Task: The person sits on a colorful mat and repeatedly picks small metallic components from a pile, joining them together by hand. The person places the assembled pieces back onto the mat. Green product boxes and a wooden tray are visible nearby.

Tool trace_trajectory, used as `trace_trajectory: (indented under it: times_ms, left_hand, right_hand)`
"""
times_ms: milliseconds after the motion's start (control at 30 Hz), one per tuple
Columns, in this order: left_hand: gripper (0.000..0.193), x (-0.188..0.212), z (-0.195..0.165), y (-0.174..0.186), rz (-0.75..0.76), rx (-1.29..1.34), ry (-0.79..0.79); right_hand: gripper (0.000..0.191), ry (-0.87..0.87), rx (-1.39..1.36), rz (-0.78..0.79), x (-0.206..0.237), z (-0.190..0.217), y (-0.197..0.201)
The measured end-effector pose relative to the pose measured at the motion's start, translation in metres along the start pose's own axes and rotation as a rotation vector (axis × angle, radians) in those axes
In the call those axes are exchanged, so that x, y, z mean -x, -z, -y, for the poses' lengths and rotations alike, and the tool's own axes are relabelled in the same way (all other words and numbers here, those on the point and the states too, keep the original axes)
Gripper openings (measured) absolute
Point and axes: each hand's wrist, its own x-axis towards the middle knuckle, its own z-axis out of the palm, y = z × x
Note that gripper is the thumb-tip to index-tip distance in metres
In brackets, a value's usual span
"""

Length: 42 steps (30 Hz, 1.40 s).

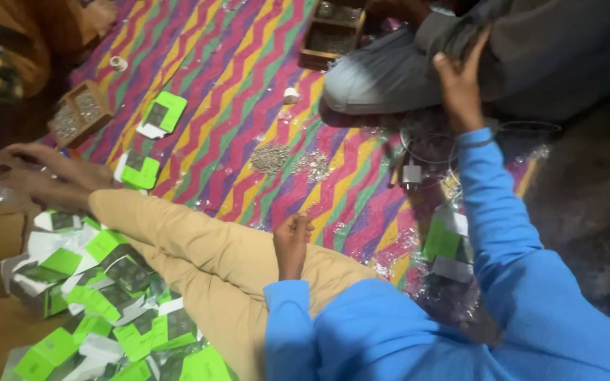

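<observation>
My left hand [292,240] rests on my tan trouser leg [199,247] with its fingers curled into a fist; nothing shows inside it. My right hand [460,85], on a blue-sleeved arm, reaches far forward with fingers apart and lies against the grey-clad leg [383,74] of another person sitting opposite. Between the two hands, two small heaps of silvery metal pieces [271,156] lie on the zigzag-striped mat [234,77]. A heap of green and white cards [100,296] is beside my leg at the lower left.
Two compartmented wooden boxes of small metal parts stand on the mat, one at the left [78,113] and one at the top [333,35]. A white plug with cable [412,173] lies near my right arm. Clear plastic wrappers [453,282] and loose green cards [164,113] are scattered about.
</observation>
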Motion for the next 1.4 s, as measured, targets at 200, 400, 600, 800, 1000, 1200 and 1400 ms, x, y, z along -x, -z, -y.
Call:
trace_trajectory:
  times_ms: [200,400,600,800,1000,1200,1400]
  left_hand:
    - [0.027,-0.001,0.006,0.003,0.013,0.056,-0.035]
    - [0.028,0.002,-0.001,0.003,-0.006,-0.038,-0.118]
    - [0.024,0.011,-0.020,-0.001,-0.119,-0.400,-0.177]
    - [0.024,0.009,-0.026,-0.001,-0.103,-0.417,-0.207]
    - [0.025,0.005,-0.026,-0.002,-0.144,-0.482,-0.206]
    - [0.026,0.002,-0.022,-0.006,-0.122,-0.461,-0.106]
    - [0.029,0.000,-0.017,-0.005,-0.117,-0.447,-0.247]
  right_hand:
    - [0.045,-0.285,-0.092,0.509,0.116,0.026,-0.114]
    - [0.031,-0.139,-0.127,1.034,0.203,0.113,-0.164]
    - [0.023,-0.064,0.076,0.865,0.208,0.147,-0.173]
    - [0.031,0.111,0.184,1.055,0.188,0.142,-0.156]
    - [0.031,0.176,0.277,1.039,0.181,0.148,-0.157]
    - [0.023,0.067,0.321,1.163,0.175,0.138,-0.154]
    - [0.022,0.007,0.008,0.935,0.180,0.129,-0.161]
